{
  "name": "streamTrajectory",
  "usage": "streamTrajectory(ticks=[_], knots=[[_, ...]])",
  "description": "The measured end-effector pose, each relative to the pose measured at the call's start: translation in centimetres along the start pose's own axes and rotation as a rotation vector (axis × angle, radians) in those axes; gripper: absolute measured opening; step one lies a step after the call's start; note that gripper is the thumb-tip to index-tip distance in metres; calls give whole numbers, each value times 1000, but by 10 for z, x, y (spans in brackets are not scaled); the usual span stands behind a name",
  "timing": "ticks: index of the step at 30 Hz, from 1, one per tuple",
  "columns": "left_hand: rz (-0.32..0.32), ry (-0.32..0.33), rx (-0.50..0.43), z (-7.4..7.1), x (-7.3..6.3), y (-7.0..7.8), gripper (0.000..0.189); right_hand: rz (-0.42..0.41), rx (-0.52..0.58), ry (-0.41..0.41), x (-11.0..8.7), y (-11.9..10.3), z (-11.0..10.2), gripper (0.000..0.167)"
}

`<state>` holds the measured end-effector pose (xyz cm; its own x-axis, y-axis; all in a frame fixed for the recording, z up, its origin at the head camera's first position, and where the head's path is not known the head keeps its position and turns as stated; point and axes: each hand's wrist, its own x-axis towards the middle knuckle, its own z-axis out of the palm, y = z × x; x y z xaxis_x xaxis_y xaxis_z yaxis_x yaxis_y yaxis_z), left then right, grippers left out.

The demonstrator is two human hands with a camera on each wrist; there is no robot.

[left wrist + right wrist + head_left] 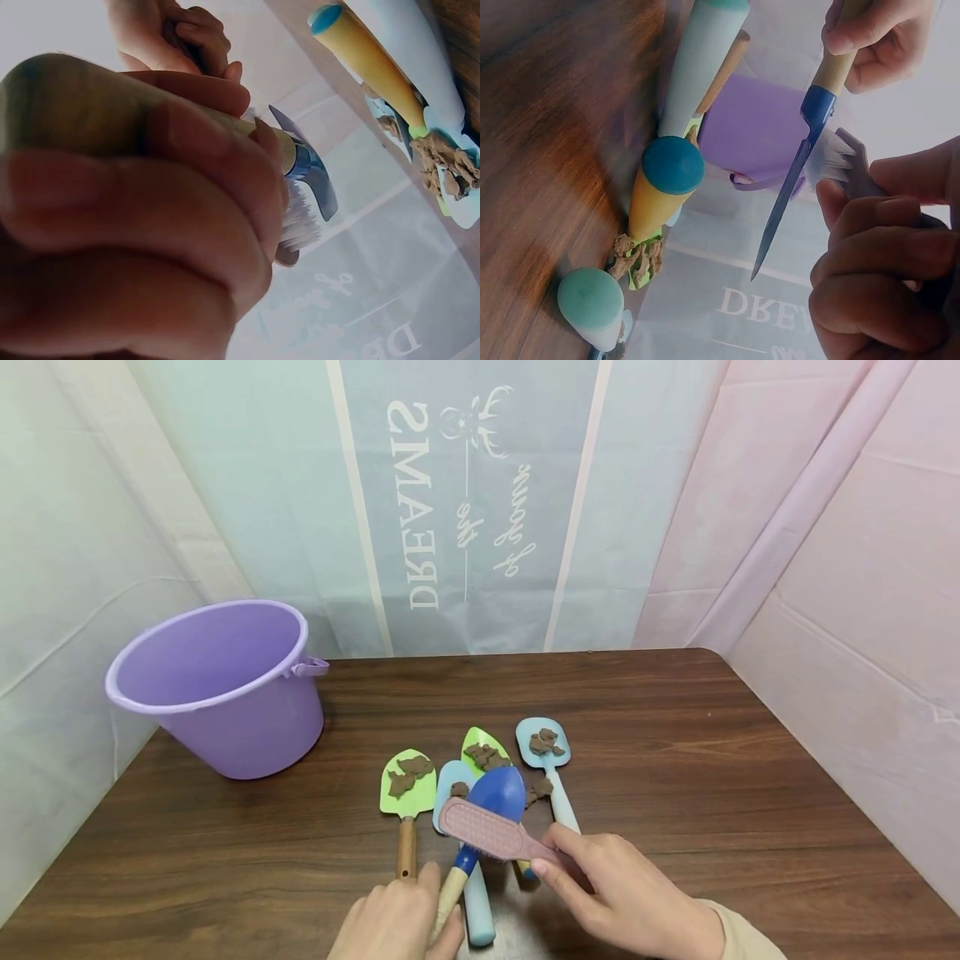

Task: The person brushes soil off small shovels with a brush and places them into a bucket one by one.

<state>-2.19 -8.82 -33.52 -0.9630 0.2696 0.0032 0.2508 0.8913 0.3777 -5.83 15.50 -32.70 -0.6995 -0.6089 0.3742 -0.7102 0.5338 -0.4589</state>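
My left hand (397, 918) grips the pale wooden handle of a small blue garden trowel (501, 789), lifted above the table with its blade pointing away. In my right hand (626, 893) is a pink scrubbing brush (483, 828), held by its handle. The brush lies across the trowel's lower blade in the head view, back upward. Its pale bristles (831, 159) face the trowel near the neck in the right wrist view. Below them, a light blue shovel (480, 910) and a green trowel (474, 742) with brown clumps are partly hidden.
A purple bucket (262, 735) stands at the back left. A green trowel with a wooden handle (407, 852) lies left, and another light blue shovel (562, 802) right, both carrying brown clumps. One brown clump (538, 792) shows between the tools. Fabric walls surround the wooden table (675, 760).
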Motion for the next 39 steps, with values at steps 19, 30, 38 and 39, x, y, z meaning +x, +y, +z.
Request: streamTrajectory(ticks=[19, 30, 38, 39], knots=[[-16, -12, -12, -1, -3, 0, 28, 66, -9, 9, 4, 21, -3, 12], [-20, -11, -2, 0, -3, 0, 27, 86, -38, 72, 6, 32, -3, 20], [-14, -10, -7, 0, -3, 0, 27, 127, 23, 65, 7, 41, -6, 18], [-15, -13, -6, 0, -3, 0, 27, 140, 23, 63, 7, 43, -6, 17]])
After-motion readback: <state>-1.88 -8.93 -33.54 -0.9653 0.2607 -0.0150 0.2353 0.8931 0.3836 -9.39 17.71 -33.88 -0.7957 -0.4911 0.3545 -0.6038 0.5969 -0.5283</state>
